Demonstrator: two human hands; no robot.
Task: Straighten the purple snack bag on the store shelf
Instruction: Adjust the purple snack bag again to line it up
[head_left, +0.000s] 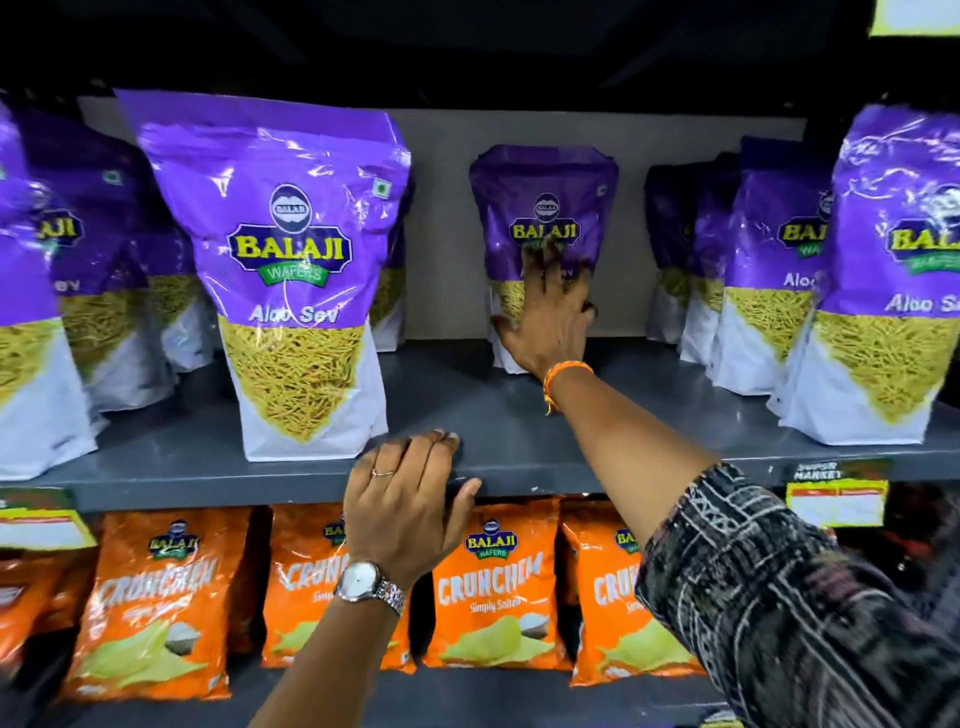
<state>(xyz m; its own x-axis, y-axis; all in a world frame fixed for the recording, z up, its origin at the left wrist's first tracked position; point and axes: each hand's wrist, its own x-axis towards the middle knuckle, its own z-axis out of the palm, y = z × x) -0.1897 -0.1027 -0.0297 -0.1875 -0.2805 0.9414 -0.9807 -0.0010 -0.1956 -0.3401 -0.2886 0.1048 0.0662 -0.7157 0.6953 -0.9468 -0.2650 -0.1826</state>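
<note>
A purple Balaji Aloo Sev snack bag (543, 192) stands upright at the back of the grey shelf (519, 415), alone in a gap between the other rows. My right hand (550, 317) reaches deep into the shelf and lies flat against the bag's front, fingers spread over its lower half, with no grip around it. An orange thread band circles that wrist. My left hand (408, 499), with a ring and a silver watch, rests on the shelf's front edge, fingers curled over the lip.
More purple Aloo Sev bags stand in rows left (291, 270) and right (883, 280) of the gap. Orange Crunchem bags (493, 582) fill the shelf below. Price tags (836, 501) hang on the shelf lip. The grey back panel shows behind the lone bag.
</note>
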